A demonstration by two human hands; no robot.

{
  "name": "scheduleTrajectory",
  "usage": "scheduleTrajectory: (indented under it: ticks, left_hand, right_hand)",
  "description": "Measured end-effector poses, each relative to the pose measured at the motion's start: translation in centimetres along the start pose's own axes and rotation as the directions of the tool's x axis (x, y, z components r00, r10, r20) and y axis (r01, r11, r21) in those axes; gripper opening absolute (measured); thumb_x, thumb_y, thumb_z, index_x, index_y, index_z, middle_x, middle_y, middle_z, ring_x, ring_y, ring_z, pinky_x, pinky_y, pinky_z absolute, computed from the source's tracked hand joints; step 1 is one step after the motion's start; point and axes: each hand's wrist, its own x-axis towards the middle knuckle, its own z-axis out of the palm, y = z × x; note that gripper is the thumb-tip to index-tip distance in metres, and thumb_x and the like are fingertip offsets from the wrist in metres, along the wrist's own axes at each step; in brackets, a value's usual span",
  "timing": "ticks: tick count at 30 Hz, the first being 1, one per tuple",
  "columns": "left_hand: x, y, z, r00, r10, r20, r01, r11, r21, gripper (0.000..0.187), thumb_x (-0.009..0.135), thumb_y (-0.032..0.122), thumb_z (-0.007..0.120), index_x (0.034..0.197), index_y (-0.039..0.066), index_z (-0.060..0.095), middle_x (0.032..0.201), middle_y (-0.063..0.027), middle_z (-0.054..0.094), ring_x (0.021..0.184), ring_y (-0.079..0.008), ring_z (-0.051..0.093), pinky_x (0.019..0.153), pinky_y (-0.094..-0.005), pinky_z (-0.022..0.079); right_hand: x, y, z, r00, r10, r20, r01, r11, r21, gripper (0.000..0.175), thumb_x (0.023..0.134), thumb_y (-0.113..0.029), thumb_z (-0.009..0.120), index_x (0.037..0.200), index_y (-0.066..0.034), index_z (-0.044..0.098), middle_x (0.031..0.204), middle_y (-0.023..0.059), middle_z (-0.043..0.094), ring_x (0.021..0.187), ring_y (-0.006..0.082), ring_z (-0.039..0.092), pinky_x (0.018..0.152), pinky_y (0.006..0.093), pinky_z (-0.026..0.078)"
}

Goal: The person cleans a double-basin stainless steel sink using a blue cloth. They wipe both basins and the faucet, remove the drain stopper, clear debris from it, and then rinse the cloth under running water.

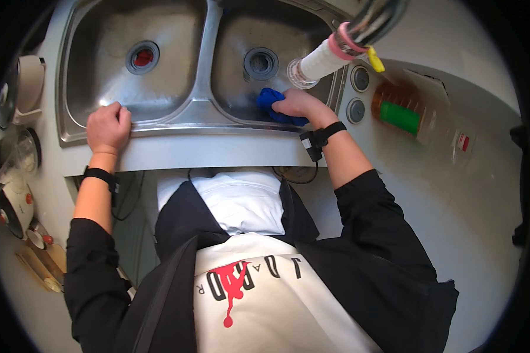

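My right hand (298, 106) grips a bunched blue cloth (271, 98) against the front right part of the right basin (234, 84) of a stainless steel double sink. Part of the cloth is hidden under my palm and fingers. On the front rim of the left basin (88, 53) rests my left hand (108, 128), its fingers curled into a fist with nothing visible in it. Above my right hand hangs a faucet's white spout extension (322, 59) with pink bands. Something red lies in the left drain (142, 57); the right drain (261, 63) looks grey and wet.
Two round grey sink stoppers (356, 110) sit right of the sink. Beyond them lies a plastic bottle (399, 115) with a green label and brownish contents. Along the left side stand a white appliance (17, 198), a mug (36, 234) and a clear lidded container (26, 152).
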Motion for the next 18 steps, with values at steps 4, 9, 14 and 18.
scheduleTrajectory:
  ticks: [4,9,14,18]
  left_hand:
    - [0.1,0.3,-0.3,0.999,-0.026,0.025,0.026,1.000,0.016,0.029,0.090,0.031,0.061,0.075,0.006,0.068,0.079,-0.0212,0.069,0.076,-0.0443,0.066,0.072,-0.0564,0.052]
    - [0.2,0.4,-0.4,0.999,-0.026,0.031,0.026,1.000,0.014,0.031,0.089,0.031,0.061,0.073,0.006,0.068,0.077,-0.0218,0.068,0.075,-0.0447,0.066,0.071,-0.0565,0.052]
    - [0.5,0.9,-1.0,0.983,-0.116,0.142,0.107,0.992,0.066,0.036,0.092,0.036,0.059,0.083,0.005,0.073,0.086,-0.0258,0.071,0.083,-0.0485,0.067,0.077,-0.0591,0.053]
    - [1.1,1.2,-1.4,0.982,-0.100,0.158,0.084,0.991,0.108,0.033,0.087,0.035,0.061,0.079,0.006,0.076,0.084,-0.0212,0.074,0.082,-0.0451,0.069,0.078,-0.0568,0.055]
  right_hand:
    - [-0.5,-0.3,0.8,0.998,0.011,-0.069,0.001,0.987,0.161,0.050,0.083,-0.038,0.068,0.106,0.0055,0.078,0.104,0.0258,0.078,0.094,0.0368,0.075,0.087,0.0425,0.057]
    - [-2.9,-0.4,1.3,0.992,-0.046,-0.118,0.116,0.710,0.694,0.031,0.089,-0.024,0.063,0.100,0.0017,0.074,0.090,0.0052,0.073,0.080,0.0160,0.066,0.078,0.0318,0.055]
    - [-4.6,-0.5,2.5,0.989,-0.106,-0.104,0.108,0.033,0.994,0.028,0.094,-0.026,0.062,0.109,-0.0037,0.070,0.096,0.0065,0.072,0.085,0.0193,0.069,0.083,0.0347,0.059]
    - [-5.7,-0.7,3.3,0.972,-0.133,-0.193,0.137,-0.345,0.929,0.039,0.096,-0.030,0.059,0.123,-0.0025,0.067,0.109,0.0120,0.074,0.097,0.0268,0.073,0.093,0.0435,0.062]
